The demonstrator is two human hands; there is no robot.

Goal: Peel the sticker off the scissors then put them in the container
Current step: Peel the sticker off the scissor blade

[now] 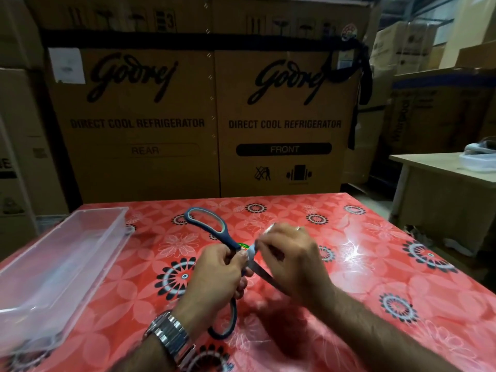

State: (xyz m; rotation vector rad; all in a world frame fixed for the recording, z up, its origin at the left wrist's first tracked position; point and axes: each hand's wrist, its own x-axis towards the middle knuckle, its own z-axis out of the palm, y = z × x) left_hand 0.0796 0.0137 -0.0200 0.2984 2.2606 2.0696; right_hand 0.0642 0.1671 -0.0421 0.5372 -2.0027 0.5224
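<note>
Both hands meet at the middle of the frame, just above the desk. From my seat I see the left hand curled around the scissors near their pivot, thumb on top, with a metal wristwatch on that wrist. The right hand comes in from the lower right with its fingers bent. Its fingertips pinch at the green and yellow sticker beside the pivot, where a pale bit shows between thumb and finger. Motion blur keeps me from telling how much of the sticker is lifted.

One blue-grey handle loop of the scissors points toward the upper left, above the left hand, and the other loop hangs below that hand, toward the bottom of the frame. A dark blade runs down and right, passing under the right hand. The scissors are held off the desk, well apart from the container.

That container is a long clear plastic tray lying on the left side of the desk, open side up. A red floral cloth with black and white rosettes covers the desk. Behind it, across the upper half of the frame, stand large cardboard boxes printed "Godrej" and "Direct Cool Refrigerator". At the right edge I see a pale side table with something white on it.
</note>
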